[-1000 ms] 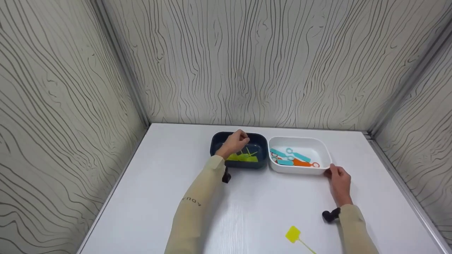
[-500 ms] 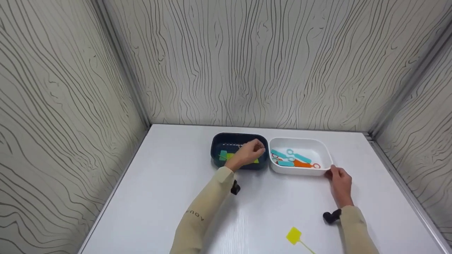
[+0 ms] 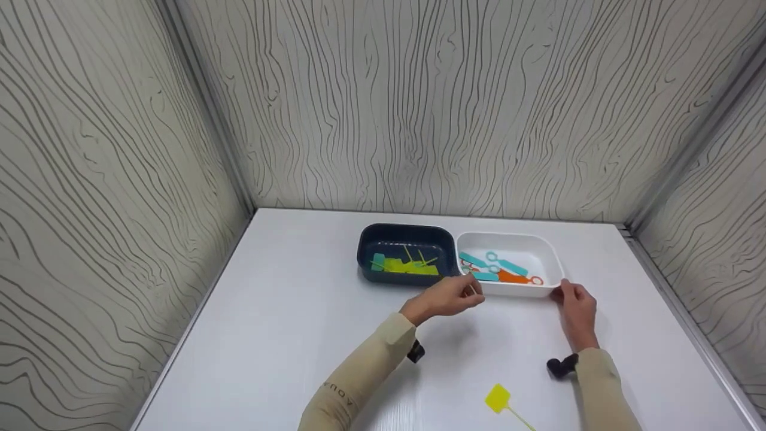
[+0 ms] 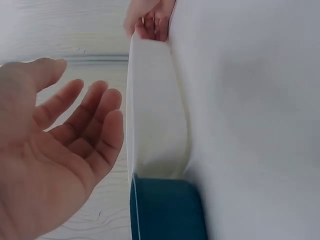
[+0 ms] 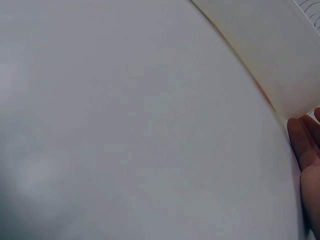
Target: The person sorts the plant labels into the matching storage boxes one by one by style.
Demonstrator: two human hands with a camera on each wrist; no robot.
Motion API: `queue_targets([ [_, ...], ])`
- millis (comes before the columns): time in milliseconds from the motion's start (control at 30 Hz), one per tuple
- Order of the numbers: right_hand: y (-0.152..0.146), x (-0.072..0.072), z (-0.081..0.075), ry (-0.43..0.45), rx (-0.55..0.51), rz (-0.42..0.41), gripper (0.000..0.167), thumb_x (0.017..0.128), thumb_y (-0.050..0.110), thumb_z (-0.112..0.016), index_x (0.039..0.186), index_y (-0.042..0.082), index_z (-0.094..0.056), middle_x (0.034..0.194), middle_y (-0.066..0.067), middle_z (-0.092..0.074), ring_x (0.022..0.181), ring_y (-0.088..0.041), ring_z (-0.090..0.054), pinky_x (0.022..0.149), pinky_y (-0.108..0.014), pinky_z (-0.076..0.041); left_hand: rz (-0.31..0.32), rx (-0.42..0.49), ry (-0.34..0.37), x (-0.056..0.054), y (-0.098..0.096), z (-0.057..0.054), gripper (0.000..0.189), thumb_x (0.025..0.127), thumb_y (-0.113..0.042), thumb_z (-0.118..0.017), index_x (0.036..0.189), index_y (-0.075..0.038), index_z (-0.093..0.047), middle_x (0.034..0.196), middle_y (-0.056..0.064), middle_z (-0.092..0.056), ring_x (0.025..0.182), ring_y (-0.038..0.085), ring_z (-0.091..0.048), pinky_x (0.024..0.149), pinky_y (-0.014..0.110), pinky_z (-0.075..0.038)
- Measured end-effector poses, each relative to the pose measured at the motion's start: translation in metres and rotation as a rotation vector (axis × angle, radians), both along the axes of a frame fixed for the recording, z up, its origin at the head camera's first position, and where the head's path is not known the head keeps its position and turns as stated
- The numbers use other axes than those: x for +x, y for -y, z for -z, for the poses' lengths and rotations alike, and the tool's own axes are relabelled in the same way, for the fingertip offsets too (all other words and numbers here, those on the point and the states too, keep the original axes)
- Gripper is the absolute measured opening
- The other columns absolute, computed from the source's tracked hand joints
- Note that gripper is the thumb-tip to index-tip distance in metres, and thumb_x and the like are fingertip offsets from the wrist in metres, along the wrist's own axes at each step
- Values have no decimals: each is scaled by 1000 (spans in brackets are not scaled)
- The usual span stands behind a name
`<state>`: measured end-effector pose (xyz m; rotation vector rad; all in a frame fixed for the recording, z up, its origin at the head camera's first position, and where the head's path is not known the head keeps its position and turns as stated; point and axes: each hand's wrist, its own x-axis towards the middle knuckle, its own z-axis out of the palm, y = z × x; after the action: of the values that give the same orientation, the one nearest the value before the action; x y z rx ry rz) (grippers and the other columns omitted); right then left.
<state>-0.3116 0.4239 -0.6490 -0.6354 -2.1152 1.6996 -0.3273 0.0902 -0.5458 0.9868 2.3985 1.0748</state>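
My left hand (image 3: 452, 295) hovers just in front of the white container (image 3: 520, 290), its fingers loosely bent. The left wrist view shows nothing in that hand (image 4: 60, 135). My right hand (image 3: 577, 308) holds the near right corner of the white container, thumb at the rim and fingers against the outer wall. Several flat teal pieces (image 3: 511, 267) with rings and an orange piece (image 3: 511, 277) lie inside. Beside it stands a dark blue container (image 3: 407, 279) with yellow thin-stemmed pieces (image 3: 410, 267) and a teal piece (image 3: 377, 262) in it.
A yellow square piece (image 3: 497, 398) with a thin stem lies on the white table (image 3: 287, 311) near the front. Patterned panels (image 3: 419, 108) enclose the table at the back and both sides.
My left hand has moved from over the dark blue container rightward and toward me, in front of the white one. A teal piece now shows in the dark blue container. My right hand stays put.
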Motion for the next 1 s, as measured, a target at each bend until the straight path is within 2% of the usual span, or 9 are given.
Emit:
queue_targets([
  [200, -1, 0, 0, -6, -33, -2, 53, 97, 53, -51, 111, 3, -61, 97, 8, -64, 91, -2, -63, 82, -9, -48, 89, -119, -32, 18, -9, 7, 31, 96, -38, -63, 120, -20, -61, 108, -8, -66, 92, 2, -59, 80, 16, -51],
  [400, 1, 0, -1, 47, 15, -30, 54, 98, 55, -46, 117, 6, -60, 104, 4, -62, 97, -4, -60, 83, -8, -47, 119, -288, -114, 37, -12, 18, 33, 94, -38, -64, 123, -22, -62, 115, -6, -63, 98, 2, -57, 85, 17, -49],
  [567, 0, -2, -2, 48, 14, -18, 56, 97, 57, -46, 116, 7, -60, 106, 3, -62, 96, -5, -61, 82, -8, -47, 159, -357, -148, 49, -18, 26, 34, 93, -38, -66, 124, -26, -61, 115, -8, -61, 97, 2, -55, 85, 16, -49],
  [767, 0, -2, -3, 42, 22, -13, 55, 98, 56, -46, 114, 6, -60, 103, 4, -62, 95, -4, -60, 81, -8, -47, 245, -442, -144, 65, -32, 33, 38, 91, -37, -69, 127, -32, -59, 117, -9, -58, 94, 4, -50, 82, 16, -47],
  [1000, 2, 0, -1, 0, -19, -10, 55, 96, 54, -51, 110, 1, -60, 100, 4, -63, 91, -3, -64, 81, -9, -50, 317, -544, -205, 84, -44, 36, 41, 90, -38, -70, 129, -37, -57, 118, -11, -54, 94, 4, -46, 76, 17, -44],
])
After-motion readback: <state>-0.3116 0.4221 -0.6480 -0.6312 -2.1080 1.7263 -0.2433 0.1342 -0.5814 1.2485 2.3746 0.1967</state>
